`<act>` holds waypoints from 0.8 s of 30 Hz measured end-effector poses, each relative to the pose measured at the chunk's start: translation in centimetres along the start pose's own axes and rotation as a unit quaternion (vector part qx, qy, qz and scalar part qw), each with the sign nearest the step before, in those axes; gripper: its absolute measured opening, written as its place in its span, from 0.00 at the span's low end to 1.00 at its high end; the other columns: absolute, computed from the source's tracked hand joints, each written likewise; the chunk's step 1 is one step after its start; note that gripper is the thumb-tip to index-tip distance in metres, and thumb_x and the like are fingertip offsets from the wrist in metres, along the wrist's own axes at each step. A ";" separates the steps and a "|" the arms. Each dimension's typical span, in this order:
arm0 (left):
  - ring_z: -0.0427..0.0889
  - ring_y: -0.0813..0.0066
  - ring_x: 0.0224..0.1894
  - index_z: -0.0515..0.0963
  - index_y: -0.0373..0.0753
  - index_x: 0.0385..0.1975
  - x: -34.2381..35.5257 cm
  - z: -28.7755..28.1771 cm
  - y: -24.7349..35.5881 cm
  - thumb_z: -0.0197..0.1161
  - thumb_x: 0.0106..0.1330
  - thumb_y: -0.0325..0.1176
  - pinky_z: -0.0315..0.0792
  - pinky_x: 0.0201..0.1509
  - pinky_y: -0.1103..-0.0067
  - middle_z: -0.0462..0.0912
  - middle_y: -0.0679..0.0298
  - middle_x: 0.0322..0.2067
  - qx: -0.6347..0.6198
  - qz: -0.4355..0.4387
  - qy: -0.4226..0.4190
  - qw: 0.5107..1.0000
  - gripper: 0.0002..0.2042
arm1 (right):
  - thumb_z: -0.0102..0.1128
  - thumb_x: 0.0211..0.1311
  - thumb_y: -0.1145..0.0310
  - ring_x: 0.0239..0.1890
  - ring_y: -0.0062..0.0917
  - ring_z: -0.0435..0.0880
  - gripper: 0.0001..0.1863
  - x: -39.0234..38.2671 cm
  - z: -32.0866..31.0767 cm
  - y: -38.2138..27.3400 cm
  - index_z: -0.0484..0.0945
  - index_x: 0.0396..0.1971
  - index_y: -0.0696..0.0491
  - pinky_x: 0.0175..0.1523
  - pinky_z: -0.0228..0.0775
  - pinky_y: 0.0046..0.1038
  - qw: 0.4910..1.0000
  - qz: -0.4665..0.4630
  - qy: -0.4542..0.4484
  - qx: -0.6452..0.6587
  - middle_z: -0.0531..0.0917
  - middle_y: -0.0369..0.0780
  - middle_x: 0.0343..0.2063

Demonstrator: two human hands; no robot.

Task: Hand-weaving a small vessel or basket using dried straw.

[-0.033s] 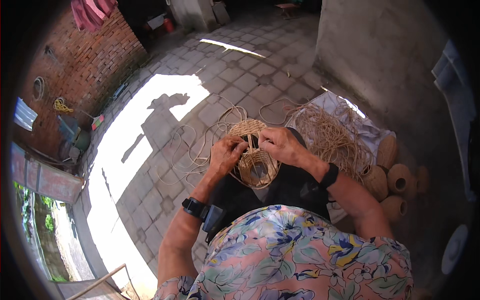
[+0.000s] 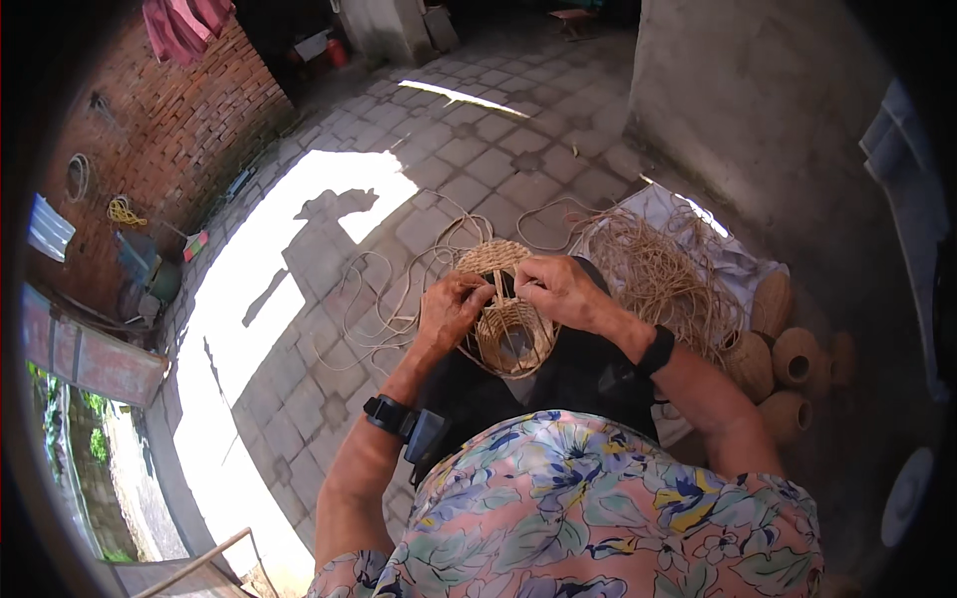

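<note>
In front of my lap is a small straw-coloured woven basket (image 2: 516,344) with a round opening. A flat woven oval piece (image 2: 493,257) sits at its far end, joined to it by narrow upright strips. My left hand (image 2: 454,307) is closed in a pinch at the left side of the gap between the two woven parts. On the other side, my right hand (image 2: 564,289) pinches at the edge by the strips, its fingers curled. Exactly which strand lies in each pinch is hidden by the fingers. Loose cord (image 2: 384,289) trails onto the paving left of the basket.
A heap of tan cord (image 2: 663,269) lies on a pale cloth (image 2: 753,267) to the right. Several woven vessels (image 2: 796,356) stand beside it. A plastered wall (image 2: 758,120) rises at the right, a brick wall (image 2: 189,120) at the left. Sunlit paving (image 2: 239,349) lies leftward.
</note>
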State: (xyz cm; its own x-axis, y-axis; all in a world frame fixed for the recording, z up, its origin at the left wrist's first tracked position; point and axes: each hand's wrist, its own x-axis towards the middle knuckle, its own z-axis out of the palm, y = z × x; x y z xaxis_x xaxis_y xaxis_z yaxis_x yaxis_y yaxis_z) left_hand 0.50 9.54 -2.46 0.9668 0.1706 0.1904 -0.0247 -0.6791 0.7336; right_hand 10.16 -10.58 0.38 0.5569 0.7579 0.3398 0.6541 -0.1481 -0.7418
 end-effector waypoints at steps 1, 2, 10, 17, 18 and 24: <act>0.82 0.66 0.34 0.82 0.34 0.34 -0.1 -0.1 0.1 0.65 0.64 0.38 0.74 0.39 0.74 0.82 0.58 0.33 0.001 0.003 0.002 1.000 0.12 | 0.53 0.53 0.73 0.29 0.39 0.81 0.05 0.1 -0.1 0.0 0.77 0.29 0.56 0.37 0.72 0.35 1.000 -0.006 -0.007 0.016 0.80 0.45 0.25; 0.81 0.64 0.33 0.83 0.35 0.34 -0.3 -0.2 0.5 0.66 0.63 0.38 0.74 0.38 0.73 0.80 0.58 0.31 0.040 0.046 0.047 0.997 0.11 | 0.53 0.53 0.73 0.29 0.39 0.81 0.05 0.2 -0.3 -0.2 0.77 0.29 0.56 0.37 0.72 0.35 1.000 -0.008 -0.005 0.014 0.80 0.45 0.25; 0.79 0.61 0.30 0.83 0.36 0.32 0.1 -2.0 6.1 0.68 0.60 0.36 0.71 0.34 0.70 0.77 0.59 0.27 0.087 0.201 0.056 0.974 0.10 | 0.55 0.53 0.71 0.28 0.39 0.82 0.08 -1.6 -0.1 0.2 0.77 0.32 0.56 0.35 0.72 0.36 0.999 0.031 0.016 0.030 0.81 0.45 0.22; 0.79 0.60 0.30 0.82 0.36 0.31 3.0 -0.1 3.2 0.66 0.59 0.33 0.71 0.33 0.70 0.76 0.58 0.26 0.073 0.121 0.033 0.989 0.07 | 0.55 0.56 0.70 0.28 0.41 0.83 0.08 -2.2 -0.4 -1.5 0.75 0.35 0.55 0.34 0.72 0.38 0.997 0.078 -0.022 0.005 0.80 0.45 0.21; 0.79 0.61 0.31 0.82 0.35 0.31 3.1 0.1 3.1 0.66 0.59 0.33 0.71 0.33 0.70 0.77 0.58 0.26 0.084 0.118 0.043 0.989 0.07 | 0.55 0.56 0.71 0.28 0.41 0.83 0.08 -2.4 -0.4 -1.6 0.76 0.36 0.54 0.34 0.72 0.38 0.996 0.085 -0.020 -0.013 0.80 0.45 0.21; 0.81 0.57 0.33 0.83 0.40 0.30 2.5 -1.0 2.7 0.68 0.57 0.37 0.73 0.36 0.66 0.79 0.58 0.28 0.023 0.024 0.015 0.999 0.08 | 0.55 0.57 0.71 0.25 0.38 0.83 0.12 -3.2 0.8 -2.0 0.78 0.42 0.52 0.31 0.74 0.37 0.997 0.025 0.022 -0.065 0.81 0.43 0.20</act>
State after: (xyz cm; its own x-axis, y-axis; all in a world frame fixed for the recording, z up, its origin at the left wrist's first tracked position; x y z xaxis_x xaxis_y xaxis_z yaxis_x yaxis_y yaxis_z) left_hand 2.61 8.84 0.61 0.9567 0.1581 0.2443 -0.0582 -0.7184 0.6932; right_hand 6.71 -12.21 0.30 0.6108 0.7194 0.3307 0.6836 -0.2685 -0.6787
